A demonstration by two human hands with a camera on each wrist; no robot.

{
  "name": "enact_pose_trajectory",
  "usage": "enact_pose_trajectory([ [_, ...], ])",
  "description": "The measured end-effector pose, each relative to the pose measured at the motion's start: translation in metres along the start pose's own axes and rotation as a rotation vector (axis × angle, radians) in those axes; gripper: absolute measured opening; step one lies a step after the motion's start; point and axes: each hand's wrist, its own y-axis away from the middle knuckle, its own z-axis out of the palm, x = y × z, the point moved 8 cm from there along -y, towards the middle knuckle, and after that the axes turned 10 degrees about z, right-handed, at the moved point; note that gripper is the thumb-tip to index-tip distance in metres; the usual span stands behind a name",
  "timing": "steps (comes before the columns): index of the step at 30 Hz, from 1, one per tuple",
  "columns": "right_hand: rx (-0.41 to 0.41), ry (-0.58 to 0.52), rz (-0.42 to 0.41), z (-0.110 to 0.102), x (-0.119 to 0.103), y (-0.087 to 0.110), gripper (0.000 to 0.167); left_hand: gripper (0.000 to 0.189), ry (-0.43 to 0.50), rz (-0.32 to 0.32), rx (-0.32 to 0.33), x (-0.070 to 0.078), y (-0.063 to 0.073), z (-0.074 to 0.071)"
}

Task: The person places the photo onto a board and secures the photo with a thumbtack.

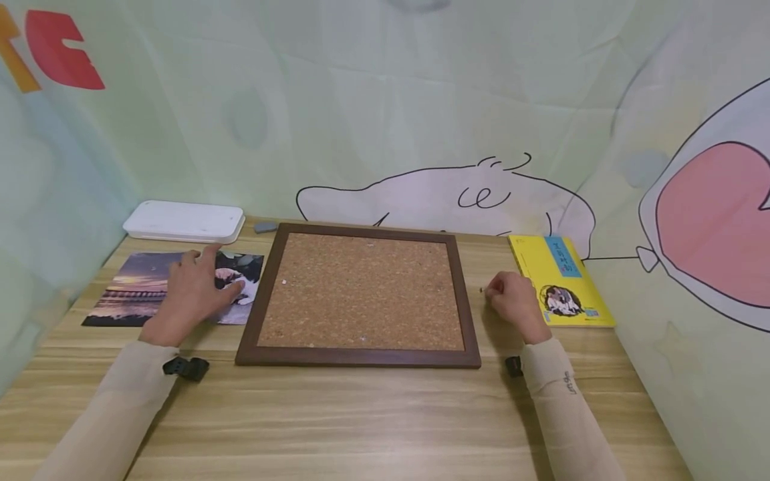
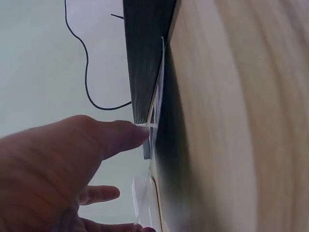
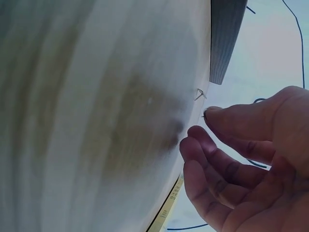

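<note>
My left hand (image 1: 195,288) lies over two photo prints with its fingers spread: a sunset picture (image 1: 135,287) at the left and a cat picture (image 1: 248,270) at the right. The thumb (image 2: 130,137) reaches the edge of the prints in the left wrist view. A brown-framed cork board (image 1: 367,294) lies flat between my hands, with a few small pale spots on its cork. Beyond its right edge, my right hand (image 1: 512,300) is low at the table with loosely bent fingers. A small thumbtack (image 3: 200,94) sits just past the fingertips, and thumb and forefinger stand slightly apart.
A white case (image 1: 183,222) stands at the back left, and a small grey block (image 1: 265,228) beside it. The yellow book (image 1: 559,280) lies at the right, behind my right hand. Printed fabric walls (image 1: 385,120) enclose the wooden table (image 1: 361,421) at the back and sides.
</note>
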Motion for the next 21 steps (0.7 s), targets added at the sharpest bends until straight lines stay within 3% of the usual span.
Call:
enact_pose_trajectory([
  [11, 0.096, -0.07, -0.007, -0.01, -0.001, 0.005, 0.011, 0.07, 0.082, 0.016, 0.084, -0.01, -0.003, -0.01],
  [21, 0.128, -0.108, -0.016, -0.014, -0.005, 0.008, 0.013, 0.056, 0.181, -0.05, 0.085, -0.009, -0.003, -0.022],
])
